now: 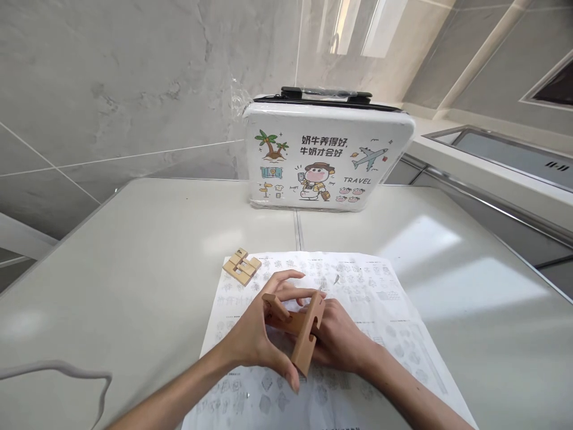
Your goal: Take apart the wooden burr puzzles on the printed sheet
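Observation:
Both my hands meet over a printed instruction sheet (385,310) on a pale table. My left hand (257,334) curls round notched wooden puzzle pieces (304,337), thumb low and fingers stretched over the top. My right hand (340,340) grips the same interlocked wooden pieces from the right side; one long notched bar tilts upright between the hands. Several more joined wooden pieces (242,266) lie at the sheet's top left corner, apart from both hands.
A small white suitcase-shaped box (329,158) with cartoon prints and "TRAVEL" stands at the table's far edge against a grey tiled wall. A counter with a sink (514,152) runs on the right. A grey cable (67,370) lies at the left front.

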A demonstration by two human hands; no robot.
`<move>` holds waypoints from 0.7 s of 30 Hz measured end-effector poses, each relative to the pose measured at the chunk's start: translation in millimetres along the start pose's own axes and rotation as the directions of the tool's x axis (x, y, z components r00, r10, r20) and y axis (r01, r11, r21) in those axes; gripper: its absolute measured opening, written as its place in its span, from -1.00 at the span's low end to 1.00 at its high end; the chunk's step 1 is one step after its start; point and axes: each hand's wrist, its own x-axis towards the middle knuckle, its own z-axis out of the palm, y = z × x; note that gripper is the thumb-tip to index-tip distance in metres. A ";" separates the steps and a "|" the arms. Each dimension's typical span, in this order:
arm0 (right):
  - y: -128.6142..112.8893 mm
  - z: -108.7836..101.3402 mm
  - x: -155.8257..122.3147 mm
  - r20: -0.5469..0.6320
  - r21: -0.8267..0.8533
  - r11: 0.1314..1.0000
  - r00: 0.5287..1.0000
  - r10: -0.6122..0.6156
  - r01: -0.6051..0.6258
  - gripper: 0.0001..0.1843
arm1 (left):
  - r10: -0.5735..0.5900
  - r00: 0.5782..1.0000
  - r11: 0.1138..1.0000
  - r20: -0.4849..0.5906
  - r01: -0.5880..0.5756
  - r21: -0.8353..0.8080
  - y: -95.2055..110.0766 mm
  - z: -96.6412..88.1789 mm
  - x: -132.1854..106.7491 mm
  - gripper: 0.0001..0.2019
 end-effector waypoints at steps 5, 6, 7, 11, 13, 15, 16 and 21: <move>-0.5 0.4 2.0 -0.003 0.013 0.999 0.999 0.048 -0.048 -0.84 | -0.052 0.999 0.999 -0.015 0.052 0.010 2.0 1.1 -1.1 0.08; -0.5 0.1 2.2 -0.006 0.035 0.997 0.998 0.062 -0.061 -0.85 | -0.070 0.997 0.998 -0.031 0.070 0.004 2.3 1.6 -1.4 0.06; -0.5 -0.2 2.4 -0.009 0.065 0.995 0.997 0.078 -0.077 -0.85 | -0.086 0.995 0.996 -0.053 0.086 -0.005 2.3 2.1 -1.7 0.03; -1.1 -1.6 3.0 -0.033 0.218 0.959 0.981 0.193 -0.181 -0.81 | -0.141 0.979 0.989 -0.150 0.130 -0.076 0.2 2.9 -1.1 0.03; -1.8 -2.0 3.8 -0.046 0.274 0.931 0.963 0.264 -0.242 -0.76 | -0.158 0.971 0.983 -0.182 0.137 -0.120 -1.0 2.9 0.1 0.04; -2.2 -2.2 4.7 -0.061 0.299 0.911 0.947 0.317 -0.286 -0.72 | -0.166 0.962 0.981 -0.218 0.138 -0.140 -1.2 3.2 1.3 -0.02; -2.4 -2.3 5.2 -0.074 0.299 0.906 0.939 0.336 -0.300 -0.71 | -0.167 0.957 0.980 -0.237 0.135 -0.144 -0.9 3.5 1.8 -0.06; -0.8 -1.8 5.3 -0.154 0.272 0.887 0.893 0.422 -0.373 -0.81 | -0.214 0.950 0.966 -0.227 0.171 -0.194 1.7 6.0 3.3 -0.16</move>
